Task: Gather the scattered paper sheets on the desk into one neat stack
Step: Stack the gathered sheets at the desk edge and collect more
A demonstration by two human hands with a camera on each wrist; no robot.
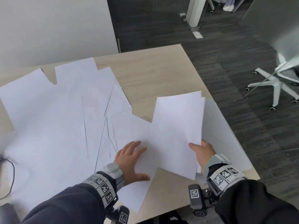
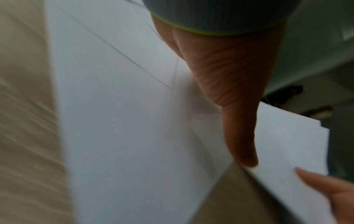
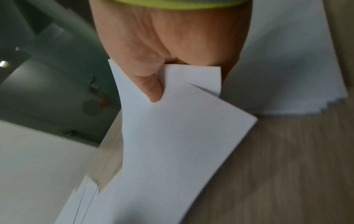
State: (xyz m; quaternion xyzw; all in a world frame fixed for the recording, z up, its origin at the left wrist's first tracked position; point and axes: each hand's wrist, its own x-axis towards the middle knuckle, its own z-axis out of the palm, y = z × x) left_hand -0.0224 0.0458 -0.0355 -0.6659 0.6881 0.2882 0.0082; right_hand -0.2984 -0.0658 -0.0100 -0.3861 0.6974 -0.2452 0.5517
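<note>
Many white paper sheets (image 1: 53, 120) lie spread and overlapping across the left and middle of the wooden desk (image 1: 153, 75). My right hand (image 1: 202, 152) pinches the near edge of a small bundle of sheets (image 1: 178, 131), thumb on top, and holds it lifted above the desk; the right wrist view shows the thumb (image 3: 151, 87) pressed onto the bundle (image 3: 172, 136). My left hand (image 1: 131, 160) lies flat with spread fingers on a loose sheet (image 1: 139, 188) near the front edge. In the left wrist view its thumb (image 2: 241, 136) rests on the paper (image 2: 124, 136).
A thicker stack of paper (image 1: 226, 136) lies at the desk's right edge, under the lifted bundle. A black cable (image 1: 11, 172) lies at the far left. White office chairs (image 1: 275, 81) stand on the dark carpet to the right. A wall is behind the desk.
</note>
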